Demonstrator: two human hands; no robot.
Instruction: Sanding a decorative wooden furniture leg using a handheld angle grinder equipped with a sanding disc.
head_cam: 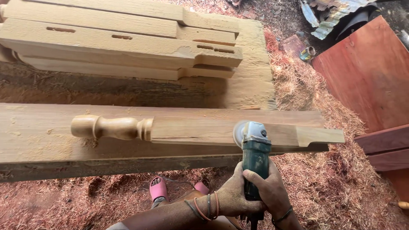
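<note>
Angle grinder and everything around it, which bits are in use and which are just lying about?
In use:
angle grinder, gripped by left hand and right hand
turned wooden leg under its disc
plank supporting the leg

Lying about:
stacked wooden legs
red board
small tin
wood shavings

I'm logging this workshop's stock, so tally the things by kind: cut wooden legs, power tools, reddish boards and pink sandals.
Pale wooden legs: 5, one turned leg on the beam, four in the stack
Angle grinder: 1
Reddish boards: 3
Pink sandals: 2
Total: 11
</note>
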